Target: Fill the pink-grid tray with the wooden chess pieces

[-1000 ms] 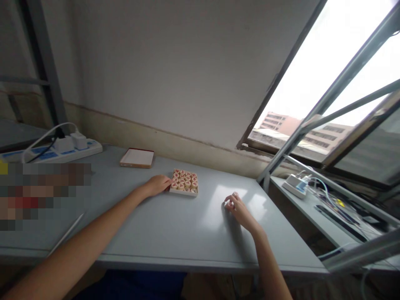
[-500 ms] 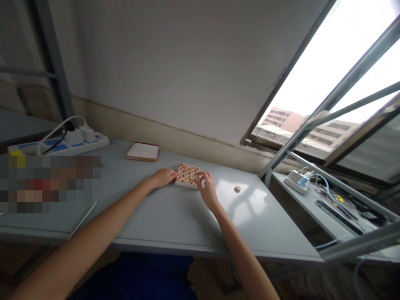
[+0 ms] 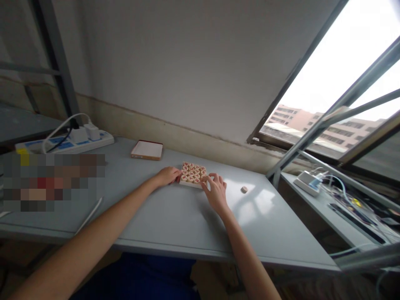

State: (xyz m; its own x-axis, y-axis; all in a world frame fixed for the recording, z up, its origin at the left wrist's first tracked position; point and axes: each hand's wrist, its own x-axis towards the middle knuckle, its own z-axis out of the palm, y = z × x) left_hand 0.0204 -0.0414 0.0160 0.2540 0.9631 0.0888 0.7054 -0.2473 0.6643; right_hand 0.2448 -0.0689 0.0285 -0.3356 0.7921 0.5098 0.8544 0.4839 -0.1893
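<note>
A shallow white box stands on the desk, filled with rows of round Chinese chess pieces bearing red characters. Against the box's left side lies my left hand, its fingers closed along that edge and steadying it. My right hand is at the near right corner, thumb and forefinger pinched at a piece there; the fingers partly hide that piece. The other fingers of this hand are loosely curled. A single chess piece lies apart on the desk, right of my right hand.
Behind to the left sits a box lid with a white inside. A power strip with plugs and a pen-like stick lie on the left. A metal frame post and a cluttered side shelf stand at the right.
The view has shifted slightly, so things sit further right. My right hand has moved a little outward to the box's right edge; my left hand stays at the left side.
</note>
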